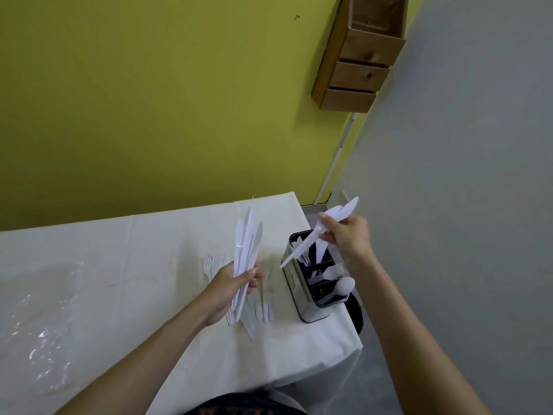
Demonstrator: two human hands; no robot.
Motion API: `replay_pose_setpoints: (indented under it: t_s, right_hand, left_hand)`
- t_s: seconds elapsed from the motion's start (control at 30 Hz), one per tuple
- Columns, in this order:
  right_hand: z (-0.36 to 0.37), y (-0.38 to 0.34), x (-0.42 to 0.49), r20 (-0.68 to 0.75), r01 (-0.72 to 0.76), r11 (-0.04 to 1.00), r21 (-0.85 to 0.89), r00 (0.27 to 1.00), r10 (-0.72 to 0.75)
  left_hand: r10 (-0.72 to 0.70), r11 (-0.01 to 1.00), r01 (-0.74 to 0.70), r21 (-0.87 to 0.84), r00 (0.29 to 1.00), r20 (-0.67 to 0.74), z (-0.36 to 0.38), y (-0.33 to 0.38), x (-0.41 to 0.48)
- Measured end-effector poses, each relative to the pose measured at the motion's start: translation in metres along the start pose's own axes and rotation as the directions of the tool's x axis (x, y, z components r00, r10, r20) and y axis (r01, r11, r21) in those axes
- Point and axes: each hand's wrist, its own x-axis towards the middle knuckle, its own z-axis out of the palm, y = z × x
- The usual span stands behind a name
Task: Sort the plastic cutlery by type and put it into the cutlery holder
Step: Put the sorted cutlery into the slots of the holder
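Note:
My left hand (232,290) grips a bundle of white plastic knives (247,250), blades pointing up, above the table. My right hand (348,235) holds two white plastic knives (321,232) tilted over the far compartment of the metal cutlery holder (311,313), their handle ends pointing down and to the left. The holder stands at the table's right edge; its far compartment has knives, the middle one a fork (330,272), the near one a spoon (342,286). Loose white forks (211,263) and other cutlery (257,313) lie on the white tablecloth under my left hand.
The table (119,280) is covered with a white cloth under clear plastic and stands against a yellow-green wall. A wooden box shelf (359,55) hangs on that wall at the upper right. Grey floor lies to the right of the table.

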Motion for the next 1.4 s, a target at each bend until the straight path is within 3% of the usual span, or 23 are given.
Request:
replay_pose_setpoints:
  t_s: [0.07, 0.13, 0.2, 0.37, 0.43, 0.5, 0.53, 0.6, 0.67, 0.8, 0.9, 1.07, 1.4]
  right_hand:
    - [-0.016, -0.005, 0.008, -0.159, 0.072, 0.987, -0.14, 0.983, -0.094]
    - [-0.02, -0.001, 0.009, -0.228, 0.116, 0.944, -0.308, 0.955, -0.191]
    - [-0.014, 0.011, 0.002, -0.181, 0.124, 0.9, -0.417, 0.959, -0.216]
    - [-0.004, 0.047, -0.007, -0.009, 0.091, 0.777, -0.623, 0.992, -0.124]
    - [-0.003, 0.048, -0.01, -0.025, 0.158, 0.749, -0.643, 0.974, -0.227]
    - [0.002, 0.042, -0.019, -0.084, 0.267, 0.757, -0.596, 0.917, -0.389]
    - [0.006, 0.039, -0.023, -0.079, 0.291, 0.783, -0.55, 0.915, -0.396]
    - [0.016, 0.034, -0.027, 0.076, 0.249, 0.848, -0.468, 0.967, -0.242]
    - [0.026, 0.034, -0.029, 0.26, 0.179, 0.9, -0.397, 0.962, -0.076]
    - [0.033, 0.03, -0.026, 0.336, -0.019, 0.996, -0.09, 0.941, 0.048]
    - [0.029, 0.023, -0.025, 0.454, -0.199, 0.976, 0.09, 0.88, 0.138]
    - [0.023, 0.02, -0.019, 0.423, -0.175, 0.98, 0.093, 0.898, 0.12]
    - [0.006, 0.013, -0.014, 0.373, -0.111, 0.993, 0.043, 0.924, 0.087]
  left_hand:
    - [-0.014, 1.0, 0.014, -0.017, 0.999, -0.029, -0.003, -0.003, 0.002]
    - [-0.034, 0.999, 0.033, -0.041, 0.999, -0.037, -0.002, -0.005, 0.003]
    - [-0.059, 0.996, 0.056, -0.067, 0.998, -0.036, 0.002, -0.003, 0.004]
    - [-0.044, 0.998, 0.044, -0.043, 0.999, 0.002, 0.009, 0.009, 0.005]
    - [-0.021, 0.999, 0.022, -0.047, 1.0, 0.022, 0.008, 0.01, 0.006]
    - [0.003, 0.999, -0.001, -0.047, 0.998, 0.055, 0.008, 0.012, 0.007]
    - [0.006, 0.999, -0.002, -0.047, 0.997, 0.075, 0.009, 0.012, 0.008]
    - [-0.002, 1.0, 0.005, -0.03, 0.993, 0.117, 0.014, 0.015, 0.009]
    - [-0.006, 0.999, 0.0, 0.035, 0.985, 0.17, 0.022, 0.019, 0.009]
    - [-0.004, 0.993, -0.024, 0.116, 0.972, 0.234, 0.03, 0.025, 0.009]
    - [-0.003, 0.979, -0.045, 0.197, 0.971, 0.238, 0.03, 0.03, 0.009]
    - [-0.015, 0.983, -0.036, 0.182, 0.963, 0.271, 0.029, 0.034, 0.008]
    - [0.087, 0.991, -0.101, 0.09, 0.986, 0.146, 0.04, 0.019, 0.014]
